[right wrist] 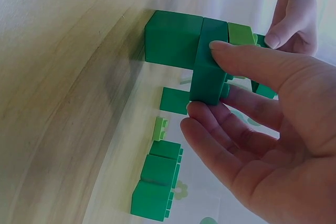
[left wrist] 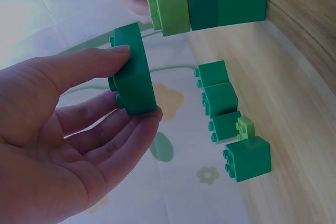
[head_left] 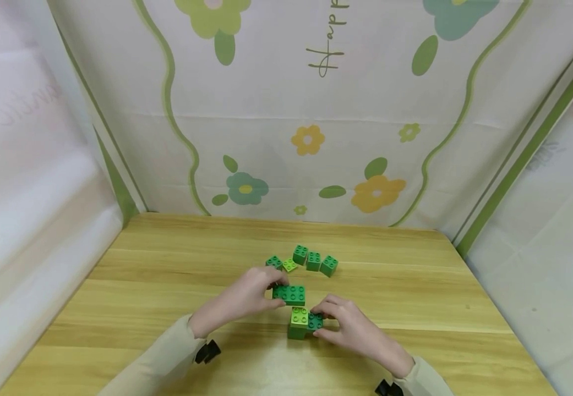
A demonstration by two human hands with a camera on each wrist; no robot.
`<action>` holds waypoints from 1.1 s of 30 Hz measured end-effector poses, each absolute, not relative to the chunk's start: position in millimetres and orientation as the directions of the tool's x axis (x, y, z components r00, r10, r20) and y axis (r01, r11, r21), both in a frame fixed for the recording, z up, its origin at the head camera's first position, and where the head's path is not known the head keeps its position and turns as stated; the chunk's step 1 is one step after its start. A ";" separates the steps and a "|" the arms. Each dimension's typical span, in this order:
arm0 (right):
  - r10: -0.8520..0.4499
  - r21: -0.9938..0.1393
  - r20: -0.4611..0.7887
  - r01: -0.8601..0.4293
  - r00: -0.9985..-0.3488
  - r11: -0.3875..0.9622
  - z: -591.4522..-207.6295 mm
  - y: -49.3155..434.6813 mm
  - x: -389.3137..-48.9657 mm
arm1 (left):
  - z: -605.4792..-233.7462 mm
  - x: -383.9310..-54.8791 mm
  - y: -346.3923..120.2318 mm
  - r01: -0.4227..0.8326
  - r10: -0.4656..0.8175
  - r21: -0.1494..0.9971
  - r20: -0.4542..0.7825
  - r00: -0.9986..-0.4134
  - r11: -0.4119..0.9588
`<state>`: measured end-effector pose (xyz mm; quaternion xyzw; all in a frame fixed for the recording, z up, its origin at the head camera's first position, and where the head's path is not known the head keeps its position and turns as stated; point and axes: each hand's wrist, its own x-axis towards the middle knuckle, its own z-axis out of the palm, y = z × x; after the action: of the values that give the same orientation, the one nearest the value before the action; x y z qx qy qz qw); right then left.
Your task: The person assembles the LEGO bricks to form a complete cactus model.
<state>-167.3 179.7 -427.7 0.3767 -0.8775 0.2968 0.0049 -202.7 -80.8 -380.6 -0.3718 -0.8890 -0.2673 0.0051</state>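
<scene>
My left hand (head_left: 251, 291) holds a long green building brick (left wrist: 137, 72) between thumb and fingertips, raised off the table with its studs turned to the palm in the left wrist view. Just nearer to me stands a small brick stack. A green base block (right wrist: 173, 40) carries a darker green long brick (right wrist: 209, 72) that juts out to the right. On this brick's left end sits a lime brick (head_left: 299, 315). My right hand (head_left: 350, 327) grips the jutting end, thumb on one side and fingers on the other.
Beyond the hands, several loose green bricks (head_left: 313, 261) lie in an uneven row on the wooden table (head_left: 405, 286), with a small, flat lime brick (head_left: 290, 265) among them. A printed cloth (head_left: 266, 93) hangs behind the table, and more cloth at both sides.
</scene>
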 end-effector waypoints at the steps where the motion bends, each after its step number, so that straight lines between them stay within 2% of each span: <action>1: -0.658 -0.517 0.232 -0.663 -0.717 0.541 -427.7 179.8 -167.3 | -380.6 -202.1 -80.7 0.664 0.660 0.470 0.206 -0.723 0.581; 33: -0.654 -0.523 0.226 -0.656 -0.722 0.544 -429.9 180.5 -169.2 | -385.1 -188.1 -78.7 0.677 0.697 0.491 0.178 -0.695 0.549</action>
<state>-169.2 180.5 -429.9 0.3727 -0.8786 0.2985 0.0020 -188.1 -78.7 -385.1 -0.3903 -0.8798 -0.2708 -0.0188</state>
